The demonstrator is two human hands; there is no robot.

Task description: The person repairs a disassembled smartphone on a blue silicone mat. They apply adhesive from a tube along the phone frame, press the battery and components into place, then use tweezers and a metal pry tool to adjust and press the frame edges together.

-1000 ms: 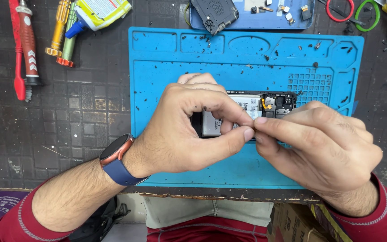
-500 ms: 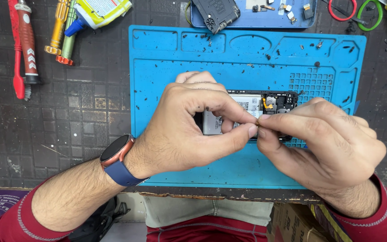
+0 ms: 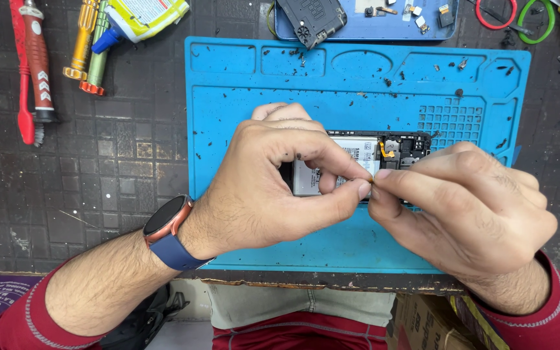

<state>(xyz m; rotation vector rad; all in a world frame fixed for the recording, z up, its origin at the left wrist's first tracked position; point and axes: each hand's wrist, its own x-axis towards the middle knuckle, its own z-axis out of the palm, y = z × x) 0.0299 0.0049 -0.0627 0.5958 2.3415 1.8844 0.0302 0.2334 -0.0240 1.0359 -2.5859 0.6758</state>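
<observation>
An opened phone (image 3: 384, 155) with its back off lies on the blue repair mat (image 3: 241, 97), its white battery and black circuit end showing between my hands. My left hand (image 3: 273, 181), with a watch on the wrist, curls over the phone's left part, thumb and forefinger pinched together. My right hand (image 3: 468, 207) meets it fingertip to fingertip over the phone's lower edge. Both pinch something very small at the meeting point; what it is stays hidden by the fingers.
A blue tray (image 3: 371, 26) with a black phone part (image 3: 311, 19) and small components sits at the mat's far edge. Red tool (image 3: 30, 71), screwdrivers (image 3: 89, 48) and a glue tube (image 3: 140, 16) lie at the far left. Red and green rings (image 3: 513, 16) are far right.
Both hands stayed joined over the phone; the pinch point shifted slightly to the right and the fingers tightened a little.
</observation>
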